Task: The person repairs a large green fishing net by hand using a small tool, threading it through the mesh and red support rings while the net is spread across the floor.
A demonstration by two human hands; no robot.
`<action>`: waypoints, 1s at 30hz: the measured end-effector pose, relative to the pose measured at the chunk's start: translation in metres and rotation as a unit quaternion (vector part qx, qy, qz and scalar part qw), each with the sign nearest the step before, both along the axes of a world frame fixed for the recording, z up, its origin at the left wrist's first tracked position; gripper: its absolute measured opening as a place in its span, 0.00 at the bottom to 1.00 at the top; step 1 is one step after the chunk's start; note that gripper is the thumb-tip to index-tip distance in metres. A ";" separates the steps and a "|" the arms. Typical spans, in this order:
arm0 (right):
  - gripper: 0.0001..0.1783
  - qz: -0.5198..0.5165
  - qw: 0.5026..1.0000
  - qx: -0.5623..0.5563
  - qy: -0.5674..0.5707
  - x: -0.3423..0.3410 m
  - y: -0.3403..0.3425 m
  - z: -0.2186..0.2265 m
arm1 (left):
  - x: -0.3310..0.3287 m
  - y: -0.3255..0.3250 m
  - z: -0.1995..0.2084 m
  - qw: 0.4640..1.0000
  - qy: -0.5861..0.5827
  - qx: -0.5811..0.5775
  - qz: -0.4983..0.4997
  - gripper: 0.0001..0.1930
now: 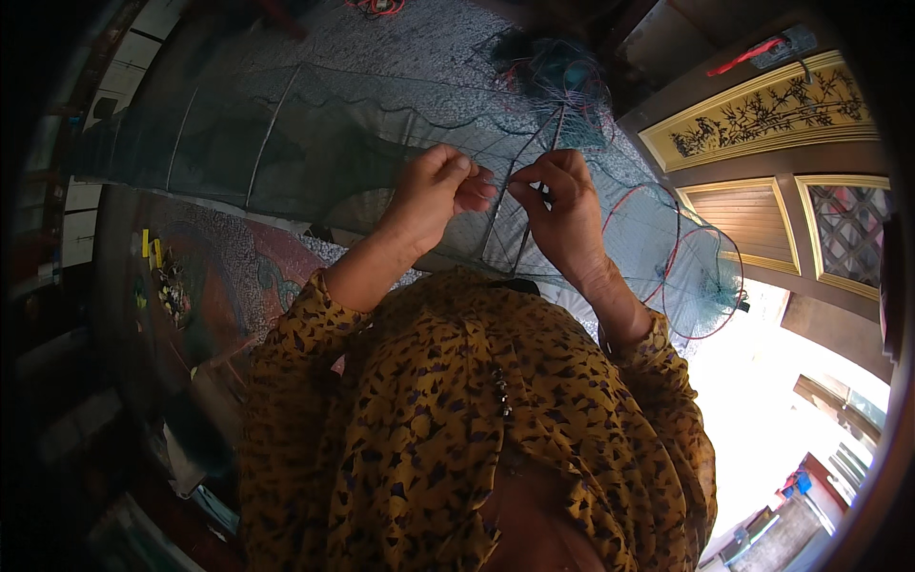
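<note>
A long net trap of green mesh over thin metal frames stretches across in front of me, from the far left to the right. My left hand is held over its middle, thumb pressed to the curled fingers. Facing it, my right hand pinches with thumb and forefinger beside a thin frame rod. A fine thread or strand of mesh seems to run between the fingertips, too faint to make out for certain. At the right end, red-rimmed hoops spread the pale netting.
A bundle of dark green netting lies beyond my right hand. Red cord is on the speckled floor at the top. On the right stand panelled doors with yellow frames, and a red-handled tool lies above them. Bright light enters at lower right.
</note>
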State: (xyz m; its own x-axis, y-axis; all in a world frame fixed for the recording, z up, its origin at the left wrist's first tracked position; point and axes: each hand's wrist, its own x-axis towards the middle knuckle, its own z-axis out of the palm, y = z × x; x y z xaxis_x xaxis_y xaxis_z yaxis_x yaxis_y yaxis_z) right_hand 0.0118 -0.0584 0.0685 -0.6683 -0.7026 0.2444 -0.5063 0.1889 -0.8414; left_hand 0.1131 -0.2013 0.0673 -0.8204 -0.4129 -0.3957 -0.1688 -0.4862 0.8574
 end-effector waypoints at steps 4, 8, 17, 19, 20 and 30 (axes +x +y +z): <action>0.03 -0.025 1.000 -0.016 0.000 0.004 -0.004 -0.002 | -0.009 0.033 -0.002 0.998 -0.046 0.045 -0.018 0.06; 0.08 0.084 0.973 0.049 0.208 -0.012 -0.002 0.016 | -0.008 0.033 0.000 0.994 -0.038 -0.074 -0.066 0.06; 0.15 0.080 0.927 0.220 0.292 -0.002 -0.022 0.038 | -0.004 0.021 -0.019 0.999 0.000 0.026 -0.045 0.07; 0.16 0.091 0.932 0.139 0.322 -0.003 -0.032 0.033 | -0.017 0.032 0.003 0.996 -0.031 0.063 0.054 0.07; 0.14 0.107 0.952 0.053 0.281 -0.003 -0.038 0.032 | -0.023 0.037 0.011 0.990 -0.047 0.080 0.104 0.08; 0.16 0.212 0.849 -0.415 -0.251 -0.085 0.057 0.173 | -0.009 0.039 -0.002 0.936 0.094 -0.330 -0.078 0.09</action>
State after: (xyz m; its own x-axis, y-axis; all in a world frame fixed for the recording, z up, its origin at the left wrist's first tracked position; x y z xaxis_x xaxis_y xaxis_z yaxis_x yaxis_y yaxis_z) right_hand -0.0735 -0.0014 0.2414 -0.5650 -0.6305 0.5321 0.0797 -0.6837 -0.7254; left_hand 0.1040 -0.1627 0.0652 -0.9205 -0.3859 0.0609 -0.0096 0.1780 0.9840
